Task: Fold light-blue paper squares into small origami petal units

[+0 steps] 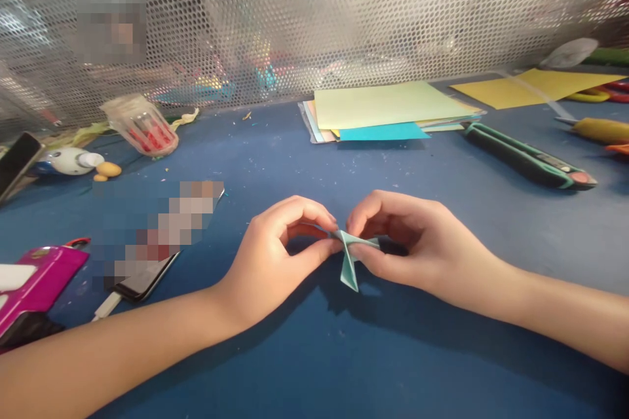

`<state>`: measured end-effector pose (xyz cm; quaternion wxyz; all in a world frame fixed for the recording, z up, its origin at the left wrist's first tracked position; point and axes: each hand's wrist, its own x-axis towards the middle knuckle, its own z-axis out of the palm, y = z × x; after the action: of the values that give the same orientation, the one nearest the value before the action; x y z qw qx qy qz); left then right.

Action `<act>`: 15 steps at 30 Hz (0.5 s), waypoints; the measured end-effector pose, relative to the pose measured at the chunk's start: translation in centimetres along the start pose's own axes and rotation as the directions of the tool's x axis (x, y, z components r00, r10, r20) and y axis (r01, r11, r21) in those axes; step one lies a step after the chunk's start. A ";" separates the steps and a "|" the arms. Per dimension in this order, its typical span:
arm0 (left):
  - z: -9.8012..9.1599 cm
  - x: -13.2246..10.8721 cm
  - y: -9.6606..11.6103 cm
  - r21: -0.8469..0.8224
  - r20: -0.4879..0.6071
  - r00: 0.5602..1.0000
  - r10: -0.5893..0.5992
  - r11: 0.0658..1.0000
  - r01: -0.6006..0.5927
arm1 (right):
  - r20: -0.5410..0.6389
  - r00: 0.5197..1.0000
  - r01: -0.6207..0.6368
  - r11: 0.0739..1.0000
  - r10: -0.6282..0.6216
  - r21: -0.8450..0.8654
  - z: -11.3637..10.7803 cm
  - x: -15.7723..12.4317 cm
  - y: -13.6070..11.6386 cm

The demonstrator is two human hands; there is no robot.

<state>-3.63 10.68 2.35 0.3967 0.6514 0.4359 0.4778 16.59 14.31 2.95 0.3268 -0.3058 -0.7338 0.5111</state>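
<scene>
A small light-blue folded paper (349, 268) is held just above the blue table (314, 366), one pointed flap hanging down and another reaching right. My left hand (275, 262) pinches its left end between thumb and fingertips. From the other side, my right hand (417, 249) grips it with the thumb in front and the index finger behind. Both hands are closed on the paper, their fingertips close together. Part of the paper is hidden by the fingers.
Behind the hands lie stacked paper sheets (378, 105), a yellow sheet (535, 86) and a green-black cutter (525, 157). At left are a jar (142, 127), a phone (147, 278), a white bottle (69, 161) and a magenta object (49, 275). A perforated metal panel (304, 26) stands at the back.
</scene>
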 end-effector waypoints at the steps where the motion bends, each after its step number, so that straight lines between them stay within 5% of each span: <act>1: 0.0 0.0 0.0 -0.016 0.004 1.000 -0.006 1.000 0.006 | 0.002 1.000 0.000 1.000 0.000 -0.011 0.0 0.0 0.0; 9: -0.1 0.0 0.0 0.082 0.004 1.000 0.001 0.997 -0.001 | 0.000 0.999 0.043 0.984 -0.044 -0.171 0.0 0.0 -0.3; 15: -0.1 0.1 0.2 0.080 -0.027 0.998 -0.059 0.995 0.061 | -0.002 0.998 0.056 0.990 -0.057 -0.129 -0.1 0.0 -0.2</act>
<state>-3.72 10.72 2.57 0.3790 0.6476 0.4790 0.4556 16.67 14.28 3.17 0.3227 -0.3067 -0.7727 0.4524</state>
